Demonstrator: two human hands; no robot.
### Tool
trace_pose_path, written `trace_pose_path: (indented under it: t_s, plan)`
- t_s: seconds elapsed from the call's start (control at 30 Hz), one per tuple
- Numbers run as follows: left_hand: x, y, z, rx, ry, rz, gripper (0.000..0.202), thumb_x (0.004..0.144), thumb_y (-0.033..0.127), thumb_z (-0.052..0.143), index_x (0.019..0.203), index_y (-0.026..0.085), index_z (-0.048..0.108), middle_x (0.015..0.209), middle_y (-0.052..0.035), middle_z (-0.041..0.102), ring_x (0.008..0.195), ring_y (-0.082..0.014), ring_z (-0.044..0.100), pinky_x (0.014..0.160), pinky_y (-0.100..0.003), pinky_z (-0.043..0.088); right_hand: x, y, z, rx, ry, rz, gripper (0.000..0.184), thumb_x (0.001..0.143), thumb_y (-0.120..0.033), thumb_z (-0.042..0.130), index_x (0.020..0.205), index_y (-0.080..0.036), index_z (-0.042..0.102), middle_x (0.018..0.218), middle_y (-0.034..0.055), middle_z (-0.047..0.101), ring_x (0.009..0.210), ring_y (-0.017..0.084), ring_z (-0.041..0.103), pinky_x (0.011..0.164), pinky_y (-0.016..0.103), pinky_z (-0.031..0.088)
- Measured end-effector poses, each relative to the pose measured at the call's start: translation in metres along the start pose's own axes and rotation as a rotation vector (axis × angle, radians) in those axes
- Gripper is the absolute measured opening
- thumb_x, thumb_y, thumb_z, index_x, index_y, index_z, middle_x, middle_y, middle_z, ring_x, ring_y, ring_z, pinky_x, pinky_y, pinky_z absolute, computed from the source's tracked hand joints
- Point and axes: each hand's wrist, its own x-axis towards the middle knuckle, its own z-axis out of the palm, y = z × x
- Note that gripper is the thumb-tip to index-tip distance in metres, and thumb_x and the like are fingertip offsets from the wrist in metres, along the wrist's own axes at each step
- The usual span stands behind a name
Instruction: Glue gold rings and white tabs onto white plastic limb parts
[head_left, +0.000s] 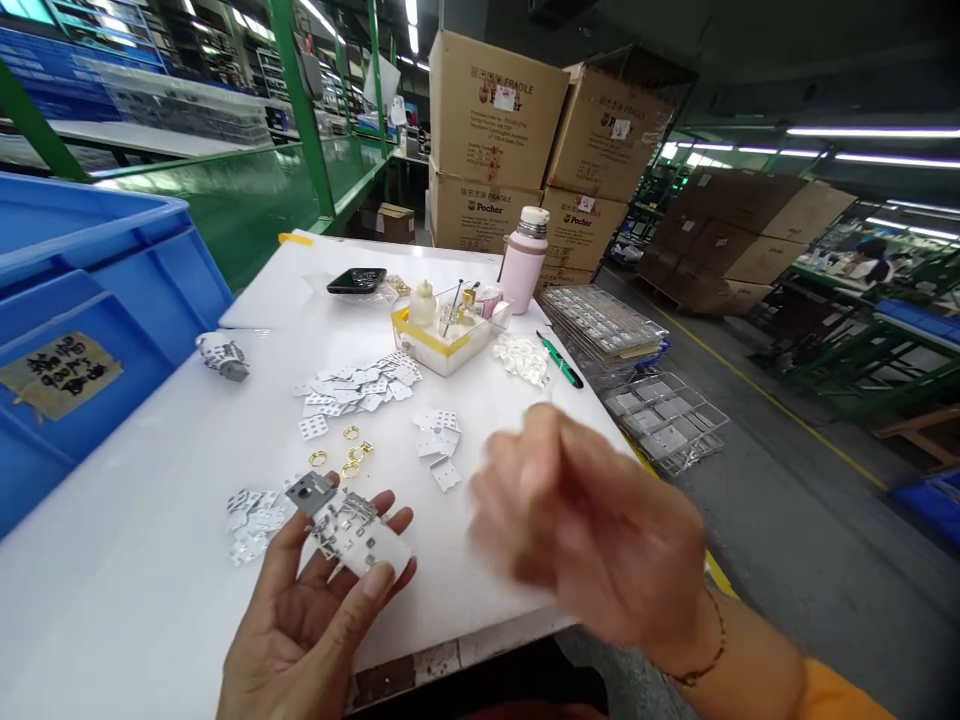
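Note:
My left hand (315,600) is palm up at the near table edge, fingers curled round a small clear plastic part with silver metal pieces (351,530). My right hand (585,520) hovers to its right above the white table (150,480), smeared by motion, so its fingers cannot be read. Just beyond my left hand lie a few small gold rings (349,452) and scattered white perforated squares (360,385). Another little heap of squares (439,445) sits in front of my right hand.
A yellow-rimmed clear tray (442,340) with a small bottle and tools stands mid-table, with a pink flask (523,262), a green pen (559,360), and a black phone (357,281) around it. A blue crate (82,320) is at left. Cardboard boxes (495,130) stack behind. Clear part trays (600,320) sit at right.

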Motion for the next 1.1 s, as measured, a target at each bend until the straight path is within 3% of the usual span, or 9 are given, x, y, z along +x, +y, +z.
trace_pose_path:
  t_s: [0.07, 0.17, 0.27, 0.37, 0.47, 0.6, 0.77, 0.97, 1.1]
  plan:
    - [-0.002, 0.003, -0.001, -0.045, -0.029, -0.021, 0.079, 0.068, 0.038, 0.082, 0.136, 0.033, 0.043, 0.117, -0.0059, 0.072, 0.109, -0.0283, 0.066, 0.072, -0.027, 0.062, 0.006, 0.023, -0.016, 0.016, 0.202, 0.021, 0.027, 0.096, -0.040, 0.044, 0.077, -0.024, 0.054, 0.056, -0.0063, 0.033, 0.045, 0.011, 0.035, 0.043, 0.024, 0.036]
    - [-0.002, 0.005, -0.002, -0.090, -0.048, -0.050, 0.064, 0.074, 0.040, 0.076, 0.132, 0.030, 0.050, 0.123, -0.0065, 0.068, 0.111, -0.0288, 0.065, 0.069, -0.026, 0.062, 0.013, 0.067, -0.051, -0.252, 0.472, 0.025, 0.019, 0.090, -0.045, 0.053, 0.096, -0.026, 0.054, 0.075, -0.0035, 0.045, 0.060, 0.012, 0.044, 0.054, 0.025, 0.040]
    - [-0.002, 0.007, -0.005, -0.101, -0.042, -0.066, 0.057, 0.078, 0.043, 0.071, 0.130, 0.029, 0.053, 0.119, -0.0060, 0.070, 0.113, -0.0286, 0.064, 0.064, -0.022, 0.062, 0.019, 0.101, -0.079, -0.401, 0.362, 0.131, 0.038, 0.072, -0.043, 0.075, 0.100, -0.021, 0.060, 0.092, 0.0029, 0.056, 0.074, 0.016, 0.051, 0.060, 0.028, 0.042]
    - [-0.004, 0.013, -0.006, -0.148, -0.038, -0.136, 0.057, 0.080, 0.039, 0.071, 0.133, 0.032, 0.053, 0.110, -0.0040, 0.073, 0.106, -0.0273, 0.068, 0.059, -0.022, 0.062, 0.021, 0.114, -0.087, -0.491, 0.228, 0.202, 0.031, 0.065, -0.041, 0.081, 0.079, -0.018, 0.064, 0.082, 0.0028, 0.057, 0.067, 0.015, 0.047, 0.056, 0.027, 0.038]
    - [-0.009, 0.023, 0.000, -0.216, -0.032, -0.209, 0.047, 0.085, 0.025, 0.065, 0.131, 0.026, 0.054, 0.103, -0.0062, 0.075, 0.102, -0.0270, 0.069, 0.055, -0.022, 0.061, 0.018, 0.108, -0.080, -0.492, 0.168, 0.219, 0.028, 0.078, -0.045, 0.070, 0.082, -0.018, 0.062, 0.080, 0.0029, 0.059, 0.059, 0.012, 0.042, 0.052, 0.026, 0.037]
    - [-0.014, 0.033, 0.013, -0.254, -0.033, -0.293, 0.028, 0.092, 0.015, 0.051, 0.120, 0.016, 0.056, 0.112, -0.0140, 0.073, 0.099, -0.0253, 0.070, 0.055, -0.023, 0.061, 0.009, 0.082, -0.066, -0.317, 0.024, 0.286, 0.031, 0.089, -0.049, 0.057, 0.099, -0.020, 0.059, 0.103, 0.0076, 0.065, 0.059, 0.012, 0.049, 0.041, 0.023, 0.035]
    - [-0.011, 0.025, 0.019, -0.279, -0.071, -0.303, 0.025, 0.091, 0.014, 0.055, 0.115, 0.019, 0.058, 0.105, -0.0089, 0.072, 0.097, -0.0230, 0.070, 0.057, -0.023, 0.062, 0.003, 0.050, -0.048, 0.114, -0.180, 0.476, 0.037, 0.088, -0.051, 0.061, 0.107, -0.021, 0.064, 0.072, 0.0005, 0.057, 0.046, 0.005, 0.029, 0.040, 0.021, 0.021]
    - [-0.006, 0.012, 0.017, -0.274, -0.119, -0.283, 0.021, 0.090, 0.020, 0.058, 0.111, 0.020, 0.059, 0.105, -0.0079, 0.067, 0.105, -0.0273, 0.066, 0.063, -0.028, 0.063, 0.015, 0.036, -0.018, 0.418, -0.032, 0.435, 0.025, 0.087, -0.042, 0.066, 0.078, -0.020, 0.057, 0.055, -0.0086, 0.027, 0.046, 0.004, 0.018, 0.041, 0.018, 0.018]
    - [-0.004, 0.010, 0.017, -0.244, -0.146, -0.264, 0.025, 0.088, 0.023, 0.061, 0.114, 0.020, 0.058, 0.110, -0.0093, 0.065, 0.109, -0.0304, 0.063, 0.065, -0.030, 0.063, 0.015, 0.036, -0.003, 0.305, 0.018, 0.271, 0.020, 0.085, -0.039, 0.069, 0.082, -0.020, 0.065, 0.065, -0.0040, 0.044, 0.051, 0.005, 0.031, 0.041, 0.017, 0.024]
